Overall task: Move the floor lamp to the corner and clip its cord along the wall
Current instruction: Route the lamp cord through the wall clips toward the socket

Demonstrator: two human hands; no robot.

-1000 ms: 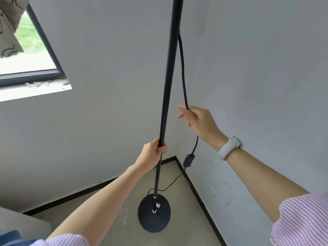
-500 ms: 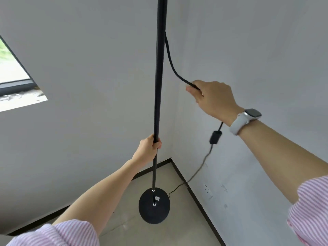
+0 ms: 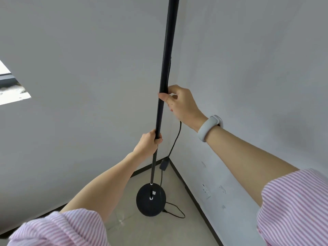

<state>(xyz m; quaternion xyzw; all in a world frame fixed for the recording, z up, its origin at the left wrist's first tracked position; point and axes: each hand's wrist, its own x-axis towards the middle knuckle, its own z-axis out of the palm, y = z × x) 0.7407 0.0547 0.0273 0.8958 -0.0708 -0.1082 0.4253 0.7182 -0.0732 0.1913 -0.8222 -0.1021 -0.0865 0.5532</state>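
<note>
The floor lamp's thin black pole (image 3: 166,59) rises from a round black base (image 3: 150,201) that stands on the floor near the room corner. My left hand (image 3: 149,142) is wrapped around the pole low down. My right hand (image 3: 181,102) grips the pole higher up, with the black cord (image 3: 175,139) pressed against it and hanging out below the hand. The cord drops to an inline switch (image 3: 163,164), passes behind the base and loops on the floor at its right. The lamp head is out of view.
Two grey walls meet at the corner (image 3: 169,157) with a dark baseboard. A white wall socket (image 3: 205,190) sits low on the right wall. A window sill (image 3: 12,93) shows at the left edge. Tiled floor lies around the base.
My right hand has swung left from out by the right wall back to the pole, bringing the cord with it. The switch now hangs lower, near the corner. My left hand keeps its grip.
</note>
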